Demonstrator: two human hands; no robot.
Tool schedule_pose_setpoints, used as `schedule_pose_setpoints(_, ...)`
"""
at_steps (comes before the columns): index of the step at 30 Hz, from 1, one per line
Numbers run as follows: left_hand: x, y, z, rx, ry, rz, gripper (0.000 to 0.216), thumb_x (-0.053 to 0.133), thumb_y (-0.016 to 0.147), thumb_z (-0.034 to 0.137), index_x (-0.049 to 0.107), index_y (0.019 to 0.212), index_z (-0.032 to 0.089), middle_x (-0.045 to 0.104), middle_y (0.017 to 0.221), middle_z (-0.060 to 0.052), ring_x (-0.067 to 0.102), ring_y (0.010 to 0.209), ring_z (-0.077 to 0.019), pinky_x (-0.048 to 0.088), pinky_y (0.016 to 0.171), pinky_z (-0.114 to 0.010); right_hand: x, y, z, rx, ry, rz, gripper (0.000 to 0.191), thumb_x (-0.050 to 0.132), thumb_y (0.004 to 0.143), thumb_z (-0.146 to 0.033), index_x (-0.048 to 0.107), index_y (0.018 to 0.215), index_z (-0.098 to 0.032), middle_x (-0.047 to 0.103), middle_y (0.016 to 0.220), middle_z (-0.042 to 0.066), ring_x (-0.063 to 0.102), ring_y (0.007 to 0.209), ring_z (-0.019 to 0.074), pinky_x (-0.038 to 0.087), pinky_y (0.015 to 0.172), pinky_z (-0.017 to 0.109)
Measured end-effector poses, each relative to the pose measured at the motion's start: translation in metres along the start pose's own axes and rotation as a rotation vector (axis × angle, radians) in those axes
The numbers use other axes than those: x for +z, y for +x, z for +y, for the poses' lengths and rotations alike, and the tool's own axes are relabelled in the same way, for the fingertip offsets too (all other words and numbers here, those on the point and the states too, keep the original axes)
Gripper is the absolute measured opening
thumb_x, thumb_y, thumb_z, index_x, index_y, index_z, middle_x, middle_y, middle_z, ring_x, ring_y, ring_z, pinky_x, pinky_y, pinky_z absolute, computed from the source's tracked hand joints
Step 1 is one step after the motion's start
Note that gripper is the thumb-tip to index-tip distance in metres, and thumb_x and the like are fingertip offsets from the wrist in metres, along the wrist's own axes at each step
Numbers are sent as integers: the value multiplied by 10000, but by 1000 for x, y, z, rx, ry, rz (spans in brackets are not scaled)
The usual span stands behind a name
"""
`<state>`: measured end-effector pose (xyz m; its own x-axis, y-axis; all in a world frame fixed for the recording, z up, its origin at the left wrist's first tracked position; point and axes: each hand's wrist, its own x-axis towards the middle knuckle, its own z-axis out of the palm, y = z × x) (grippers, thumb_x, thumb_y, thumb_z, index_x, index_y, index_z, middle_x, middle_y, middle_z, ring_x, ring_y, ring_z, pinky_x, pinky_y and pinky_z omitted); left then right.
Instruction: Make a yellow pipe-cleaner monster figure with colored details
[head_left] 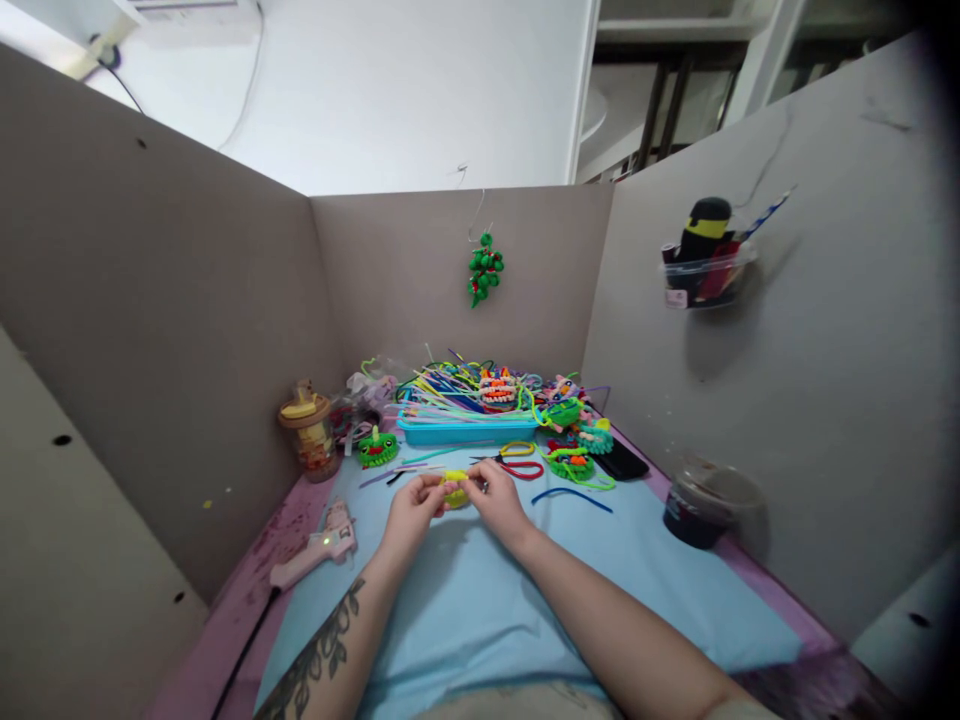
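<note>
Both of my hands meet over the blue cloth [480, 590], their fingers pinched on a small yellow piece [455, 490]. It looks like a bent fuzzy craft stem, but its exact shape is partly covered by my fingers. My left hand [415, 505] grips its left side, and my right hand [495, 500] grips its right side. Just beyond my right hand lie scissors [523, 468] with red and yellow handles. A dark blue stem [572, 496] rests to the right, and several thin stems lie beyond my left hand.
A blue tray [465, 433] heaped with colourful stems stands at the back. Green craft figures [377, 448] sit beside it. A pink glue gun [319, 550] and a lidded cup [310, 435] are left; a phone [621, 460] and a dark tub [697, 505] are right. Grey panels enclose three sides.
</note>
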<state>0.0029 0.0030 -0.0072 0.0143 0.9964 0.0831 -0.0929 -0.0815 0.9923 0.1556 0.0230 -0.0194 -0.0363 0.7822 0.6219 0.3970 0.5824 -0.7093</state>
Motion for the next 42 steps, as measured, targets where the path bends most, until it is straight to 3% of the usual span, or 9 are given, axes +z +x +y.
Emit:
schedule_pose_setpoints(20,0,-1,2,-9,1,10,326,711,596,358,666,828,134,676,765,-53,599,681,-165,449,580,-239,-2,-3,6,-92,-182,6,44,539,768,-152,556,760,-192,538,816,28,527,756,156,434,681,251)
schedule_pose_setpoints(35,1,-2,6,58,15,0,291,720,579,365,644,699,111,552,509,15,473,481,-98,334,485,-209,1,-7,8,-91,-83,-15,33,543,773,-161,543,753,-187,520,793,21,509,710,146,416,641,247)
schedule_pose_setpoints(42,2,-1,4,68,-11,-32,274,723,581,347,655,705,112,622,606,-21,536,563,-130,389,554,-230,2,-7,6,-111,-85,-36,70,526,788,-169,536,722,-190,504,753,12,502,703,146,401,627,242)
